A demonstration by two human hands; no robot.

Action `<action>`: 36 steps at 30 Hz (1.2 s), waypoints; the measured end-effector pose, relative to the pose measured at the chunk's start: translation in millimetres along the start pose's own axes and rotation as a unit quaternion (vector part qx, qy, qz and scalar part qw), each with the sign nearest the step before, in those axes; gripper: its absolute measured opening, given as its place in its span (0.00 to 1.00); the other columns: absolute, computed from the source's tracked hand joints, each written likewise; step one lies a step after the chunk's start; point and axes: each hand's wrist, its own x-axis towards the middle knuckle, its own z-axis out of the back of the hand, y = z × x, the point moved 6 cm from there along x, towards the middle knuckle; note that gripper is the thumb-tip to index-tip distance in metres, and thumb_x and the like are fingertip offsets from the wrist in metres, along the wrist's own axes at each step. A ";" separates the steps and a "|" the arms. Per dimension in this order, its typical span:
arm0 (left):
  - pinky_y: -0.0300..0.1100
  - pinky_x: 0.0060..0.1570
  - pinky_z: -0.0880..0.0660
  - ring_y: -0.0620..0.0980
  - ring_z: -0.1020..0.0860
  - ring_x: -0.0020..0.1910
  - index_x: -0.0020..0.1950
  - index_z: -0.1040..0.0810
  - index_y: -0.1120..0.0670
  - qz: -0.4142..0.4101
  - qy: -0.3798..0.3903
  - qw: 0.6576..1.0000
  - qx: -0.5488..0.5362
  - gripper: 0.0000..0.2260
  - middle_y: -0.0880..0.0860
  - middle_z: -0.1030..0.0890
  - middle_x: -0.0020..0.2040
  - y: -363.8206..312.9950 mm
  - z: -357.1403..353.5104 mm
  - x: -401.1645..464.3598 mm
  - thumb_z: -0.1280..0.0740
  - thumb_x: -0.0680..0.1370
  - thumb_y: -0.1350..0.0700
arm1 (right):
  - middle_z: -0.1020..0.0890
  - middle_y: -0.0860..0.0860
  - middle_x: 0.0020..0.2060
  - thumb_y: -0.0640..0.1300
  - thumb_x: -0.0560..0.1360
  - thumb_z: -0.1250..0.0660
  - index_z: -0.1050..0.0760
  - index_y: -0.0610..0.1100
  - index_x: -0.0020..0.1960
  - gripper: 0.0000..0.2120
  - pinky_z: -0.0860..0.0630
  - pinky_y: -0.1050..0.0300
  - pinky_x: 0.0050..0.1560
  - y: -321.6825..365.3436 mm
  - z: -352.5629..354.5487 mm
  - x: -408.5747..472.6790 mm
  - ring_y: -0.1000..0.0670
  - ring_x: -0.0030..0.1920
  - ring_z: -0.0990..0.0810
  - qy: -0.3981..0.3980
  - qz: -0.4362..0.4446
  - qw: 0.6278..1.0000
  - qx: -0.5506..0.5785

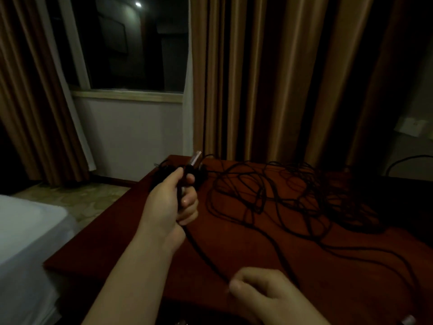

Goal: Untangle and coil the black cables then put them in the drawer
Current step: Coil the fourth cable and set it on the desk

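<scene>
Two hands work: my left hand (174,202) grips the plug end, my right hand (260,292) pinches the cable (203,254) running between, tangle (304,195) farther right.

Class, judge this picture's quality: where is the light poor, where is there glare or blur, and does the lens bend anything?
Head view: dim overall; the cables fade into the dark table at right; a glare spot shows in the window; the right hand is slightly blurred; the wide lens bows the curtains.
</scene>
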 end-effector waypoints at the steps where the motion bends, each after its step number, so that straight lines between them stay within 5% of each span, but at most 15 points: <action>1: 0.31 0.15 0.47 0.42 0.43 0.14 0.37 0.31 0.56 -0.009 -0.015 0.999 0.028 0.17 0.48 0.37 0.18 -4.5 6.9 -8.8 0.47 0.83 0.51 | 0.25 0.60 0.25 0.48 0.75 0.34 0.25 0.57 0.31 0.14 0.32 0.70 0.34 2.6 7.3 -12.4 0.64 0.29 0.27 -0.019 0.008 0.998 -0.062; 6: 0.33 0.21 0.39 0.41 0.38 0.19 0.38 0.30 0.55 -0.111 -0.021 0.942 0.317 0.16 0.49 0.27 0.22 24.0 8.6 -79.4 0.46 0.83 0.52 | 0.25 0.59 0.27 0.45 0.74 0.33 0.25 0.51 0.33 0.10 0.32 0.68 0.31 39.8 20.2 -59.4 0.61 0.28 0.29 -0.128 0.116 0.977 -0.123; 9: 0.40 0.30 0.31 0.47 0.29 0.27 0.41 0.25 0.57 -0.081 0.056 0.949 0.301 0.17 0.53 0.23 0.30 54.3 -3.2 -126.5 0.45 0.82 0.49 | 0.24 0.62 0.34 0.47 0.76 0.35 0.27 0.55 0.35 0.11 0.31 0.71 0.36 60.7 8.6 -81.4 0.60 0.35 0.26 -0.179 0.224 0.947 -0.147; 12: 0.45 0.43 0.22 0.50 0.18 0.40 0.46 0.20 0.52 -0.030 0.125 0.960 0.247 0.17 0.55 0.18 0.40 66.2 -9.1 -167.2 0.46 0.82 0.49 | 0.26 0.58 0.40 0.59 0.73 0.38 0.30 0.58 0.38 0.08 0.31 0.71 0.40 56.6 -3.7 -100.1 0.58 0.41 0.26 -0.237 0.255 0.916 -0.198; 16: 0.34 0.26 0.29 0.45 0.24 0.24 0.49 0.21 0.52 0.029 0.184 0.962 0.198 0.16 0.53 0.21 0.28 73.4 -8.9 -212.4 0.47 0.82 0.49 | 0.27 0.60 0.39 0.61 0.72 0.41 0.30 0.56 0.46 0.10 0.27 0.68 0.38 49.9 -12.5 -131.6 0.60 0.42 0.26 -0.299 0.298 0.876 -0.234; 20: 0.32 0.19 0.40 0.43 0.35 0.17 0.53 0.26 0.55 0.090 0.205 0.959 0.172 0.14 0.54 0.28 0.24 86.5 3.4 -250.6 0.48 0.83 0.51 | 0.29 0.57 0.40 0.66 0.76 0.49 0.24 0.49 0.46 0.24 0.27 0.63 0.27 51.8 -26.7 -157.7 0.56 0.38 0.28 -0.304 0.329 0.817 -0.363; 24: 0.32 0.25 0.34 0.44 0.31 0.22 0.41 0.28 0.58 0.133 0.267 0.932 0.204 0.18 0.51 0.26 0.25 107.4 19.1 -283.6 0.44 0.74 0.43 | 0.31 0.58 0.29 0.67 0.74 0.48 0.31 0.50 0.29 0.25 0.28 0.55 0.30 34.9 -44.1 -175.8 0.56 0.31 0.29 -0.182 0.250 0.890 -0.334; 28: 0.43 0.44 0.26 0.50 0.22 0.37 0.48 0.22 0.61 0.172 0.341 0.896 0.228 0.20 0.54 0.19 0.35 116.2 29.2 -303.4 0.36 0.72 0.44 | 0.29 0.54 0.29 0.57 0.76 0.41 0.35 0.54 0.27 0.20 0.30 0.54 0.36 21.1 -62.0 -197.6 0.55 0.30 0.30 -0.124 0.159 0.909 -0.364; 32: 0.39 0.28 0.30 0.48 0.29 0.23 0.40 0.31 0.58 0.140 0.329 0.925 0.124 0.12 0.51 0.29 0.25 102.8 21.8 -317.4 0.39 0.74 0.48 | 0.26 0.58 0.28 0.64 0.73 0.40 0.28 0.54 0.26 0.21 0.34 0.66 0.33 25.2 -55.5 -213.6 0.59 0.29 0.28 -0.171 0.187 0.952 -0.170; 36: 0.40 0.25 0.28 0.48 0.33 0.20 0.37 0.33 0.58 0.034 0.246 0.968 -0.026 0.14 0.51 0.34 0.24 81.4 27.4 -308.9 0.39 0.73 0.48 | 0.26 0.56 0.29 0.65 0.70 0.48 0.27 0.53 0.32 0.20 0.34 0.65 0.34 5.1 -44.5 -219.2 0.58 0.31 0.30 -0.225 0.188 0.951 -0.097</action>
